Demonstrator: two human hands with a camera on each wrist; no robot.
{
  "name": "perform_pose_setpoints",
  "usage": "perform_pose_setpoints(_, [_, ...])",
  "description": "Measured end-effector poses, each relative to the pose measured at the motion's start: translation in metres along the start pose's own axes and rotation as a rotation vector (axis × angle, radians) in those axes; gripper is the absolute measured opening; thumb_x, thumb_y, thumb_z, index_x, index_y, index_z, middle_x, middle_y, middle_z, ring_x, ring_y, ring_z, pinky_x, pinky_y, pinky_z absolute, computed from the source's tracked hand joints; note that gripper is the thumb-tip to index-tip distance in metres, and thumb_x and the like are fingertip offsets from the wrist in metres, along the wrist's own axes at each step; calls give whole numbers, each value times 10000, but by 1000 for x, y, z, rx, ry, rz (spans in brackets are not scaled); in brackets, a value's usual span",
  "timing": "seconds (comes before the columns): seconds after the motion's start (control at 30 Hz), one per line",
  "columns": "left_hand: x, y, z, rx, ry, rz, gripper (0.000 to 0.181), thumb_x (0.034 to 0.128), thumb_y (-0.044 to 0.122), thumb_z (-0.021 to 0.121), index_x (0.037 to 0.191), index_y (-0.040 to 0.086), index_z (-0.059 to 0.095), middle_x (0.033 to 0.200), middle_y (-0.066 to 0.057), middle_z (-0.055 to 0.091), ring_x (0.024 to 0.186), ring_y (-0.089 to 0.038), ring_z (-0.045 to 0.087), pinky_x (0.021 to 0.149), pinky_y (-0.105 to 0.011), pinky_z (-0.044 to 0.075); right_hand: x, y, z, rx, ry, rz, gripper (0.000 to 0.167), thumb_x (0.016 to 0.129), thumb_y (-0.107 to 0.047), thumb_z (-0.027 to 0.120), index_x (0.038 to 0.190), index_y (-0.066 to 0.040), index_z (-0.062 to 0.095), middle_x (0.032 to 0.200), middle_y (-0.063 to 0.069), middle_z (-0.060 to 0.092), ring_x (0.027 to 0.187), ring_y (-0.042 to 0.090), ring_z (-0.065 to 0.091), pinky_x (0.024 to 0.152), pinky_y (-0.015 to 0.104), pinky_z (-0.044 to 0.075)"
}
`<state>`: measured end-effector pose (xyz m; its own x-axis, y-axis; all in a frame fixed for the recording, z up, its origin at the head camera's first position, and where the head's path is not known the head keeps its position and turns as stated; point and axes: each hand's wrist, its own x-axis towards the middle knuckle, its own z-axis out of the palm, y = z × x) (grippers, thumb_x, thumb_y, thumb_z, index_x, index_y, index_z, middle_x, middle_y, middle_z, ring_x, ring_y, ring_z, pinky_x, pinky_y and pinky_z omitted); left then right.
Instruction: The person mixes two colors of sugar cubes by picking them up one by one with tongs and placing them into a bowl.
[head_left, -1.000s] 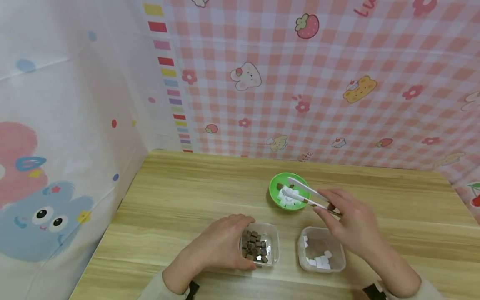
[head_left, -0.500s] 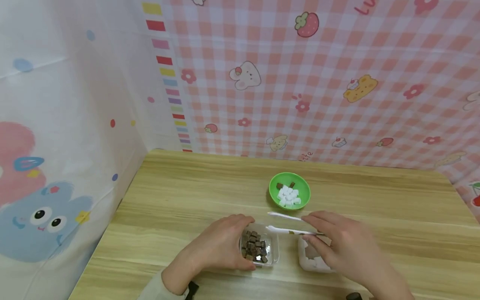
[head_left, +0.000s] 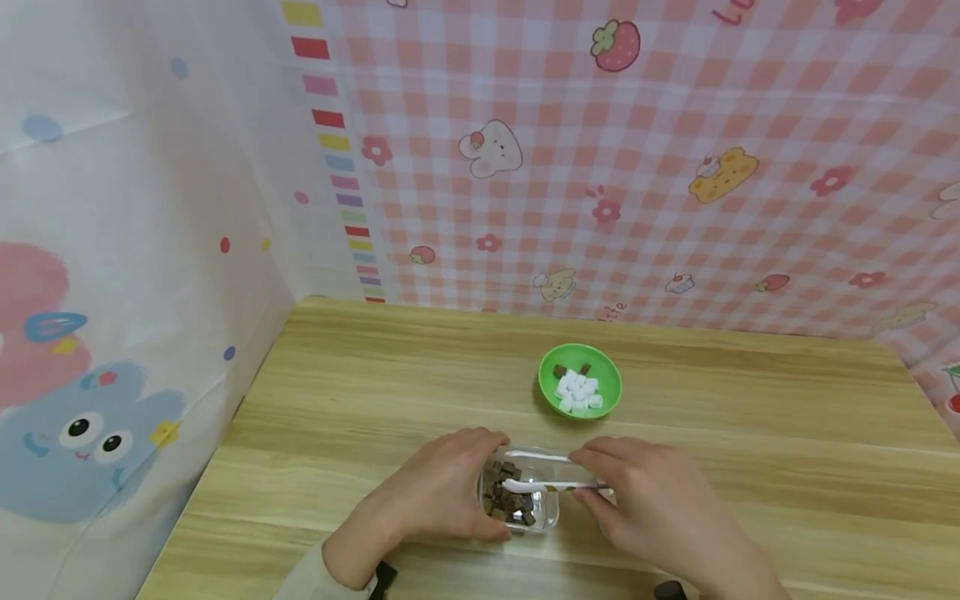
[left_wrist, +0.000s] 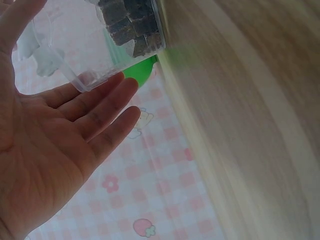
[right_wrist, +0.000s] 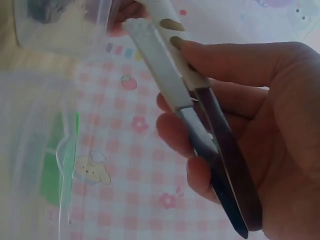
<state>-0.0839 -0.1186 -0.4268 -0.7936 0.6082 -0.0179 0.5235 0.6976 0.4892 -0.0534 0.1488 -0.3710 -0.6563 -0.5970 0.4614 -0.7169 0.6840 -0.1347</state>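
My left hand [head_left: 438,487] holds a clear plastic container [head_left: 549,500] of brown cubes [head_left: 517,502] by its left side, thumb and fingers on opposite walls. In the left wrist view the fingers lie along the wall of that container [left_wrist: 95,82]. My right hand [head_left: 652,496] grips a pair of tongs [head_left: 536,486], white-tipped with metal handles. The tips are spread apart, over the brown cubes; contact with a cube cannot be made out. In the right wrist view nothing sits between the arms of the tongs [right_wrist: 167,75].
Behind the container stands a green bowl [head_left: 551,400] with white cubes [head_left: 579,392] and a few brown ones [head_left: 560,372]. A second clear container [right_wrist: 65,165] is mostly hidden under the right hand in the head view. A checked cloth [head_left: 450,192] hangs behind the wooden table [head_left: 337,400].
My right hand has carried the tongs from above the green bowl down and left, over the brown cubes, covering the second container. My left hand has stayed on its container.
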Motion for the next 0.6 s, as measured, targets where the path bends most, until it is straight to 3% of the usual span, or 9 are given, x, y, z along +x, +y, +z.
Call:
perform_pose_setpoints(0.3, [-2, -3, -1, 3, 22, 22, 927, 628, 502, 962, 1373, 84, 601, 1172, 59, 660, 1045, -108, 619, 967, -346, 541, 11, -12, 22, -102, -131, -20, 230, 744, -196, 879, 938, -139, 769, 877, -90, 699, 731, 122, 669, 560, 307, 537])
perform_pose_setpoints(0.6, [-1, -1, 0, 19, 3, 14, 950, 651, 520, 951, 1405, 69, 588, 1283, -21, 674, 1184, -180, 631, 1042, -384, 517, 10, -16, 37, -117, -133, -74, 154, 741, -140, 842, 845, -114, 731, 809, -30, 676, 671, 155, 634, 563, 316, 537])
